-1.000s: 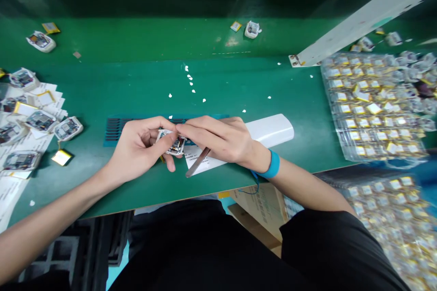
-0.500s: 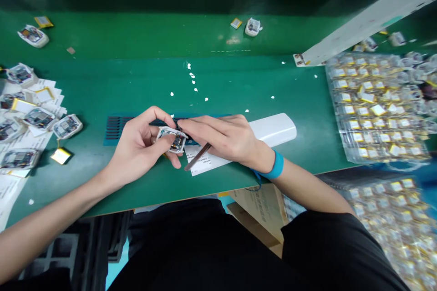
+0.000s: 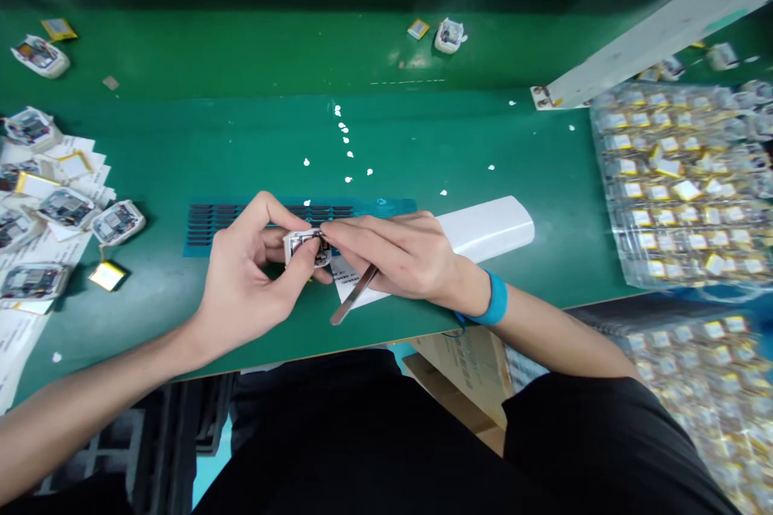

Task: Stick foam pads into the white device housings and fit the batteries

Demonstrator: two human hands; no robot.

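Observation:
My left hand (image 3: 250,278) grips a small white electronic device housing (image 3: 291,243) between thumb and fingers, its circuit board facing up. The thumb presses on the board. My right hand (image 3: 402,253) reaches in from the right, its fingertips meeting at the upper right edge of the housing. Tucked under its fingers are metal tweezers (image 3: 354,294), with the flat end sticking out toward the front edge; their tips are hidden. Whatever the right fingertips pinch is too small to make out. Below the hands lie a printed white sheet (image 3: 345,280) and a blue slotted mat (image 3: 211,227).
Several opened housings (image 3: 68,208) lie on papers at the left, with a loose battery (image 3: 109,275) nearby. A curved white cover (image 3: 489,229) sits right of my hand. Clear trays of batteries (image 3: 658,191) stand at the right, beside a white post (image 3: 652,32). White bits (image 3: 369,171) dot the green bench.
The housing has tipped and shifted slightly right in my left hand. My right hand's fingers have closed in at its upper edge, and the tweezers' end has swung a little lower.

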